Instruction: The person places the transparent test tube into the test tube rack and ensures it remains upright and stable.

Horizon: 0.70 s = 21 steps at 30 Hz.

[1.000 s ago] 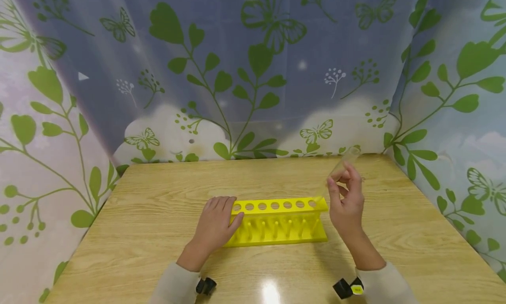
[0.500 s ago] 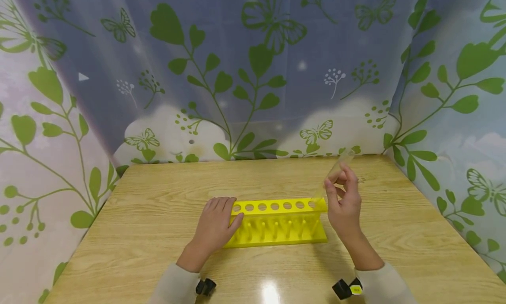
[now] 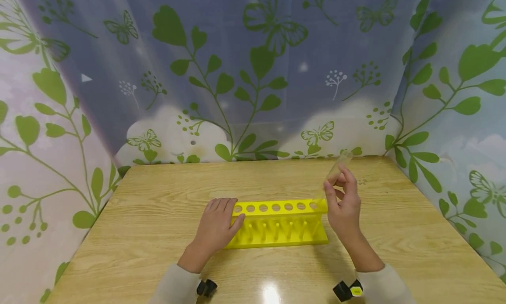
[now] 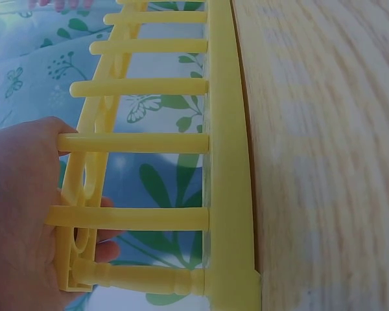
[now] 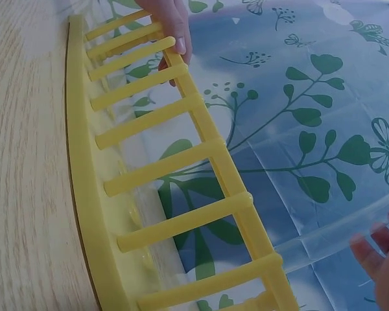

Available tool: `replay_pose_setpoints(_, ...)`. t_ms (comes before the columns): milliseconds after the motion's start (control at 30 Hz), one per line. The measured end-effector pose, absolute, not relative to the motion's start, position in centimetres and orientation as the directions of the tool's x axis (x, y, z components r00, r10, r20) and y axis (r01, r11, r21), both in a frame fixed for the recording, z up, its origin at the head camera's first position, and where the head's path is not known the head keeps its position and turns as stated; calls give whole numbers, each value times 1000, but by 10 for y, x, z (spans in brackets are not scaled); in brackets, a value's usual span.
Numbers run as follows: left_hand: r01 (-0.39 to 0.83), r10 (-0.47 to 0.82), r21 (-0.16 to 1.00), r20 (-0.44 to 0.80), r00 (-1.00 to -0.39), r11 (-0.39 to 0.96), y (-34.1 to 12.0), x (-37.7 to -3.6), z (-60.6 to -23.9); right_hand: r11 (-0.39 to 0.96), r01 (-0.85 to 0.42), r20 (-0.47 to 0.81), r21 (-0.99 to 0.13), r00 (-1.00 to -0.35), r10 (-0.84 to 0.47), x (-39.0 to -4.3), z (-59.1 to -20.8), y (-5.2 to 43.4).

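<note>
A yellow plastic test tube rack (image 3: 272,241) stands on the table, with a row of round holes along its top and upright pegs on its base. My left hand (image 3: 216,222) grips the rack's left end, its thumb on the near side and fingers over the top. Beyond the right end, my right hand (image 3: 345,207) pinches a clear test tube (image 3: 336,170) between thumb and fingers. That tube leans up to the right, its lower end at the rightmost hole. In the right wrist view the tube (image 5: 330,233) slants from the top rail (image 5: 236,175) toward the fingertips (image 5: 363,249).
The wood-grain table (image 3: 174,185) reaches back to a patterned curtain (image 3: 261,84) with leaves and butterflies. Another curtain panel (image 3: 454,115) hangs along the right side. A black wrist device (image 3: 206,287) sits by the left sleeve, and a second one (image 3: 343,291) by the right.
My right hand has shifted slightly left with the test tube, bringing its lower end over the rightmost hole. My left hand and the rack have stayed in place.
</note>
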<state>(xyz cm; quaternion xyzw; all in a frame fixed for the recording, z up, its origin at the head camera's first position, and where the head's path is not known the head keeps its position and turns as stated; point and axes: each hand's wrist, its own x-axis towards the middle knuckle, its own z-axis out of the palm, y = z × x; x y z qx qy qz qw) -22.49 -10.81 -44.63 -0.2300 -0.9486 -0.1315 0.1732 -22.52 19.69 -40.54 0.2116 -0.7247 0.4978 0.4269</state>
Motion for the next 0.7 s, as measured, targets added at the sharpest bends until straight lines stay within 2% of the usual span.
replay_pose_setpoints(700, 485, 389, 179, 395, -832, 856, -108, -224, -446, 440, -712, 818, -547, -567, 98, -225, -409, 197)
